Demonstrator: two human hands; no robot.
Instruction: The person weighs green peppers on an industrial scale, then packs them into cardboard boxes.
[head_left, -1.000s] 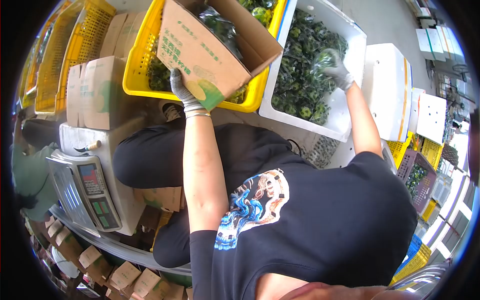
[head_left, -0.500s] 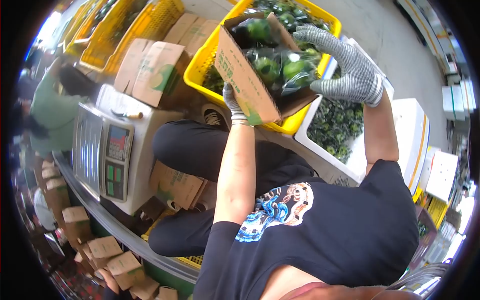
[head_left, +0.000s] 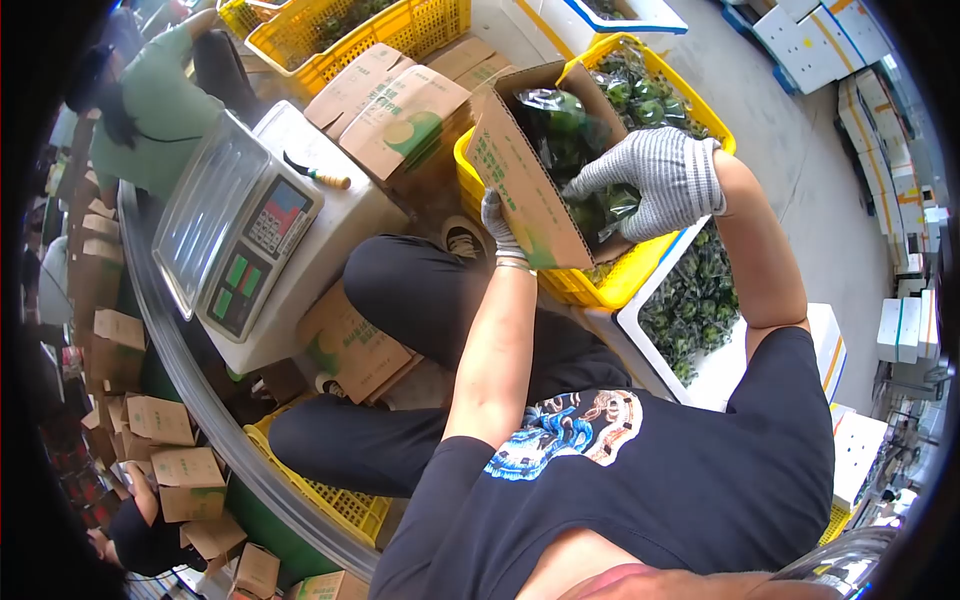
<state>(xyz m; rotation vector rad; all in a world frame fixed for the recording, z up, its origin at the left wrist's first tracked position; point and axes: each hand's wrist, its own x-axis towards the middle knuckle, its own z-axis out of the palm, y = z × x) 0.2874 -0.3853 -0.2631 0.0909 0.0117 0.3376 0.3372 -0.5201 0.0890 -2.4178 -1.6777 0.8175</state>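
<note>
My left hand (head_left: 503, 225), in a grey striped glove, grips the near lower side of an open cardboard box (head_left: 528, 165) with green print. The box is tilted and rests over a yellow crate (head_left: 722, 130). Inside lie clear plastic bags of round green fruit (head_left: 562, 112). My right hand (head_left: 655, 182), gloved alike, reaches into the box's near end. Its fingers and thumb straddle a bag of green fruit (head_left: 618, 203), partly hidden by the glove. More bagged green produce (head_left: 640, 92) fills the crate behind the box.
A white foam box (head_left: 655, 350) of bagged green produce stands beside the crate. To the left are a scale (head_left: 235, 235), a knife (head_left: 318, 174) and closed cartons (head_left: 385, 110). A person in a green shirt (head_left: 160, 110) sits beyond. A metal rail (head_left: 200, 340) curves along the left.
My right hand has come down from beside the box onto the bagged fruit inside it. My left hand keeps its hold. The whole view has shifted, with the scene now lower and further right.
</note>
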